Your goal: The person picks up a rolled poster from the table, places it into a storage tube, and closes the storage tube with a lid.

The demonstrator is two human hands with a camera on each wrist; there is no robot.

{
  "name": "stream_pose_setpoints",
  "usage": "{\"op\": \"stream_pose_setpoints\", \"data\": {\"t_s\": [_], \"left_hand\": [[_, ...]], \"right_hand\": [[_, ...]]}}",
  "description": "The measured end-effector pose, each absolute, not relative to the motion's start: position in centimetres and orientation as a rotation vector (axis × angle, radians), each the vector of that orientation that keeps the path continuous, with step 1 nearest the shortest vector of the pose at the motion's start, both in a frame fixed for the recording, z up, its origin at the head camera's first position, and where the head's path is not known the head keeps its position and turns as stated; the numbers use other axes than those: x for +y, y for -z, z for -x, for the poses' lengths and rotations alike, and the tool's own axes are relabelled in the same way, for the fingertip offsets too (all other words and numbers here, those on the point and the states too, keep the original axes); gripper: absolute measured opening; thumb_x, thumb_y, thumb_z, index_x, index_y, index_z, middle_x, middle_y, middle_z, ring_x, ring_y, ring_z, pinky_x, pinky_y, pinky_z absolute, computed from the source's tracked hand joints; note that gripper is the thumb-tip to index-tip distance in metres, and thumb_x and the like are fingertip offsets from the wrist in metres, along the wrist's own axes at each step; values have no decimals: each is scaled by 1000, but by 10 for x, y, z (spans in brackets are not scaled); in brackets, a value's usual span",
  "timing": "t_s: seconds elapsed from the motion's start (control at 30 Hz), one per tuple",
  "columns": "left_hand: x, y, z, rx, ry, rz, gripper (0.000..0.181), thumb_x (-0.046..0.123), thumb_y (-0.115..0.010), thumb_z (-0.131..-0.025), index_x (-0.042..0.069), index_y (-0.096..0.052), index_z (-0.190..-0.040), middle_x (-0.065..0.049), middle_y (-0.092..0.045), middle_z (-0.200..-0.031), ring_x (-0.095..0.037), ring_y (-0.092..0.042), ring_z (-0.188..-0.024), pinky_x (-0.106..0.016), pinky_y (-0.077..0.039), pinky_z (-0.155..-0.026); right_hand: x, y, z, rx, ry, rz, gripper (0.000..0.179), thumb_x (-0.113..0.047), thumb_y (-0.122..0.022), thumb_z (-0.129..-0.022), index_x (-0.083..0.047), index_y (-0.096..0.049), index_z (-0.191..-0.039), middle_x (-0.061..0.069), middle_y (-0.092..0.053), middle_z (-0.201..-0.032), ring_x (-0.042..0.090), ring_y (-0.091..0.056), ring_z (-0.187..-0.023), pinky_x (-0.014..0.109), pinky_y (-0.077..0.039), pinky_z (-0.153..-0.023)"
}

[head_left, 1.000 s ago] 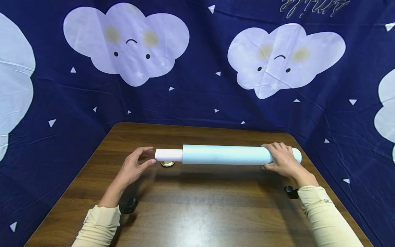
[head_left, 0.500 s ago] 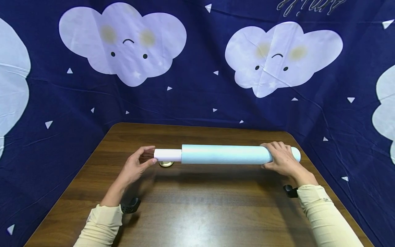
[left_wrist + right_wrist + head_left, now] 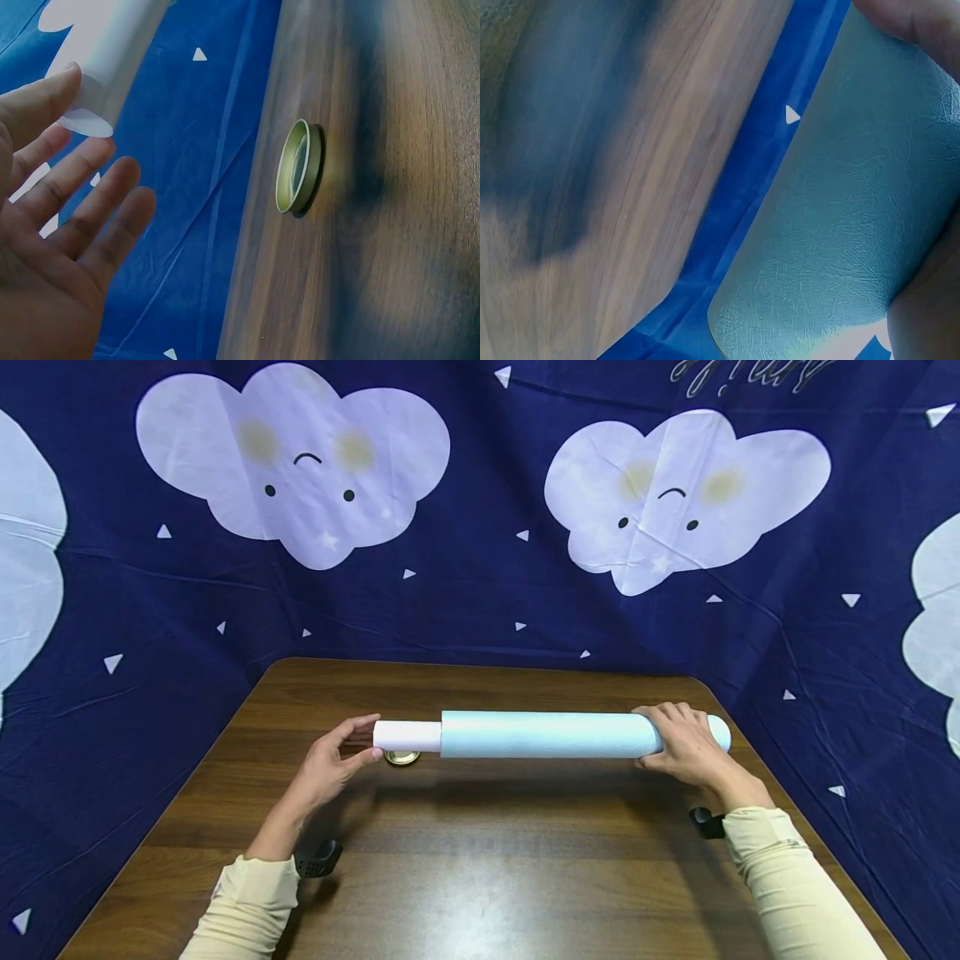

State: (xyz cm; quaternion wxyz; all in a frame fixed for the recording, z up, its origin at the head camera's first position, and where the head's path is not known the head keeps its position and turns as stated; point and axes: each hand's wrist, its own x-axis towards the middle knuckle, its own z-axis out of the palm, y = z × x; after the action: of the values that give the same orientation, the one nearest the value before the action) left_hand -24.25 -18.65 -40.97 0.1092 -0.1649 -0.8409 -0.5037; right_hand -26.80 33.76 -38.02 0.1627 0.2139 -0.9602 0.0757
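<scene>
A long light blue tube is held level above the table. From its left end sticks out a narrower white roll. My left hand has thumb and index finger on opposite sides of the roll's free end, pinching it lightly; in the left wrist view the other fingers spread loosely below the white roll. My right hand grips the tube near its rounded right end, thumb below and fingers over the top. In the right wrist view the tube has a finely creased surface.
A round gold-rimmed metal lid lies on the brown wooden table, below the white roll. A dark blue curtain with cloud prints hangs behind the table. Black wrist cameras sit under both forearms.
My left hand has moved slightly right, its thumb and index finger coming onto the end of the white roll. The right hand keeps its grip; the view shifts slightly.
</scene>
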Motion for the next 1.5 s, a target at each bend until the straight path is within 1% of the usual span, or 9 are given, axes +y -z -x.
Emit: {"op": "stream_pose_setpoints", "data": {"t_s": [0.13, 0.2, 0.3, 0.47, 0.7, 0.93, 1.07, 1.2, 1.5], "left_hand": [[-188, 409, 242, -2487, 1435, 481, 51, 15, -71, -83, 12, -54, -131, -12, -65, -119, -11, -59, -105, -35, -51, -89], [-188, 409, 242, -2495, 1392, 483, 51, 16, -72, -82, 12, -55, -130, -12, -64, -121, -19, -59, -109, -41, -50, -90], [-188, 409, 242, -2498, 1323, 487, 49, 16, -73, -81, 12, -58, -128, -12, -64, -123, -24, -56, -112, -49, -46, -93], [-187, 408, 241, -2480, 1209, 506, 47, 17, -75, -79, 16, -61, -124, -8, -64, -123, -20, -53, -113, -46, -42, -94], [-180, 406, 242, -2439, 1151, 543, 48, 15, -77, -76, 17, -63, -122, -7, -66, -119, -17, -55, -112, -41, -44, -93], [-171, 405, 246, -2364, 1100, 618, 47, 13, -78, -75, 16, -65, -120, -4, -68, -114, -14, -58, -108, -31, -45, -90], [-166, 404, 247, -2308, 1052, 679, 48, 10, -79, -72, 13, -66, -118, -7, -69, -111, -19, -60, -104, -35, -47, -87], [-162, 405, 249, -2272, 1021, 720, 48, 8, -80, -70, 13, -67, -116, -9, -70, -109, -20, -60, -102, -39, -46, -87], [-152, 406, 253, -2195, 993, 808, 49, 9, -82, -67, 12, -68, -114, -6, -71, -105, -18, -60, -100, -32, -46, -85]], "right_hand": [[338, 380, 268, -2744, -216, -611, 75, -29, -86, -61, -13, -52, -126, 17, -59, -114, 39, -48, -107, 53, -31, -84], [339, 379, 268, -2749, -216, -611, 75, -30, -86, -61, -13, -52, -126, 17, -59, -114, 39, -48, -108, 53, -31, -84], [339, 379, 268, -2761, -214, -605, 75, -31, -85, -61, -13, -51, -126, 17, -59, -115, 39, -47, -109, 52, -31, -84], [339, 378, 268, -2773, -212, -601, 76, -30, -85, -62, -13, -51, -127, 17, -58, -116, 39, -46, -110, 53, -31, -85], [338, 375, 267, -2781, -205, -588, 75, -32, -85, -62, -14, -51, -126, 17, -58, -117, 39, -47, -110, 53, -31, -85], [338, 376, 267, -2758, -208, -595, 75, -31, -85, -60, -13, -51, -125, 17, -59, -115, 39, -47, -109, 53, -31, -84], [337, 376, 267, -2741, -202, -608, 76, -31, -86, -59, -13, -52, -125, 16, -60, -113, 38, -48, -107, 52, -31, -83], [337, 375, 266, -2726, -204, -614, 75, -30, -86, -59, -12, -53, -124, 16, -60, -112, 37, -49, -105, 51, -31, -82], [335, 374, 265, -2731, -209, -604, 75, -30, -86, -59, -13, -53, -125, 15, -60, -111, 37, -49, -106, 52, -31, -84]]}}
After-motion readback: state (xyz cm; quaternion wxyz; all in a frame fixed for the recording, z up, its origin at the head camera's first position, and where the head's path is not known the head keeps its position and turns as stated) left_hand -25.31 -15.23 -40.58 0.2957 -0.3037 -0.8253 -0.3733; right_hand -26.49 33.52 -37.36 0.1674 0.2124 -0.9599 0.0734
